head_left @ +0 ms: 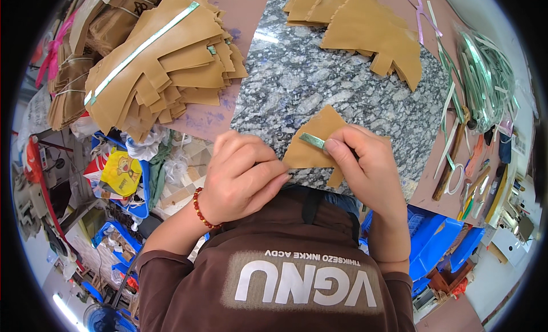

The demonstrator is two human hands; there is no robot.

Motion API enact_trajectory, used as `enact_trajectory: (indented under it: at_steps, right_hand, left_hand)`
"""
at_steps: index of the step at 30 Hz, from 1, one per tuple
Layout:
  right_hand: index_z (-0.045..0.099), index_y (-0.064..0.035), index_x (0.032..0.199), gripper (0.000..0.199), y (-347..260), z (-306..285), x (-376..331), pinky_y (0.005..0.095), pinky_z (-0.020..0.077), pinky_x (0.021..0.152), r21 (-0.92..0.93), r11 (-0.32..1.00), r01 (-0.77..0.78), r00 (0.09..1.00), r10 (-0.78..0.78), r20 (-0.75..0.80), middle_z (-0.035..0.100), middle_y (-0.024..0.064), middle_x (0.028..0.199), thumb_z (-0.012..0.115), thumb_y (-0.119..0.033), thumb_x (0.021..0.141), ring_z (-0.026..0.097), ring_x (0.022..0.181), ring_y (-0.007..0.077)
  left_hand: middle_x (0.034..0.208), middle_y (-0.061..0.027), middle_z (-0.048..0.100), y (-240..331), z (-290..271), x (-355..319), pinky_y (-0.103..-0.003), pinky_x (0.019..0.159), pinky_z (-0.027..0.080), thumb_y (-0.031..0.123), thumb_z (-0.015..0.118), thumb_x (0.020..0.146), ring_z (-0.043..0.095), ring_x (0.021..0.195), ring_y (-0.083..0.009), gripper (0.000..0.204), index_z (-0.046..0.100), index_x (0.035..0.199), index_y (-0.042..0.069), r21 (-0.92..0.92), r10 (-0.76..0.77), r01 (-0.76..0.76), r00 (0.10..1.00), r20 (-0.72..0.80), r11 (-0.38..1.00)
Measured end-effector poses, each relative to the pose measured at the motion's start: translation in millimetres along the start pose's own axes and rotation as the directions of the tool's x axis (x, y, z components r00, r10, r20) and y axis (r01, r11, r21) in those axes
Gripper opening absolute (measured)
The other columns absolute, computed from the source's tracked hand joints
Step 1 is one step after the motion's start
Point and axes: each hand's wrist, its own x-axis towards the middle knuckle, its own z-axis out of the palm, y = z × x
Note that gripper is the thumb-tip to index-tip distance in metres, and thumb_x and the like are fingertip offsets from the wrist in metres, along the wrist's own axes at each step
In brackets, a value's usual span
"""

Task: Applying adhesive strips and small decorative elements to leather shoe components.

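A tan, leather-like cut piece [305, 154] lies on the speckled grey stone slab [285, 84] close to my body. Across its upper face runs a short, shiny green strip [311, 140]. My right hand [370, 164] covers the piece's right part, its thumb pressed on the strip's right end and its other fingers curled. At the piece's left corner my left hand [242, 171] is closed, thumb and fingertips pinched together. Whatever is between those fingertips is too small to make out.
Fanned tan pieces [197, 67], the top one bearing a green strip, are piled at the far left. More tan pieces [371, 27] lie at the slab's far right. Green strips [485, 75] and a wooden-handled tool [448, 166] are on the right. Blue crates [436, 241] stand below.
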Motion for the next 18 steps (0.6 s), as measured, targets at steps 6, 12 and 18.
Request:
enact_trajectory:
  at_steps: [6, 12, 18]
  right_hand:
    - [0.064, -0.0007, 0.082, 0.018, 1, 3, 2, 0.0421, 0.0455, 0.061, -0.099, 0.995, -0.014, 1.000, 0.015, 0.012, 0.060, 0.0142, 0.074, 0.062, -0.015, 0.093, 0.061, 0.069, 0.0340]
    - [0.062, -0.0011, 0.079, 0.020, 0, 8, 4, 0.0441, 0.0462, 0.060, -0.174, 0.985, 0.015, 1.000, -0.017, -0.009, 0.060, 0.0146, 0.074, 0.063, -0.015, 0.092, 0.061, 0.069, 0.0357]
    - [0.061, -0.0018, 0.077, 0.020, 1, 10, 5, 0.0453, 0.0466, 0.059, -0.216, 0.976, 0.030, 0.998, -0.040, -0.041, 0.060, 0.0144, 0.074, 0.064, -0.015, 0.091, 0.061, 0.068, 0.0363]
  left_hand:
    - [0.088, -0.0031, 0.061, -5, 11, 1, -0.036, 0.071, 0.044, 0.006, 0.080, 0.070, 0.061, 0.081, -0.0232, 0.025, 0.070, 0.093, 0.007, 0.011, 0.016, -0.015, 0.999, -0.052, 1.000]
    - [0.091, -0.0037, 0.063, -5, 13, -1, -0.036, 0.071, 0.045, 0.006, 0.079, 0.070, 0.061, 0.082, -0.0226, 0.028, 0.070, 0.096, 0.007, 0.043, 0.033, -0.031, 0.998, -0.048, 0.999]
    - [0.114, -0.0013, 0.067, -5, 16, 3, -0.035, 0.075, 0.043, 0.011, 0.074, 0.073, 0.059, 0.091, -0.0189, 0.029, 0.068, 0.102, 0.010, 0.246, 0.100, -0.108, 0.994, 0.045, 0.963]
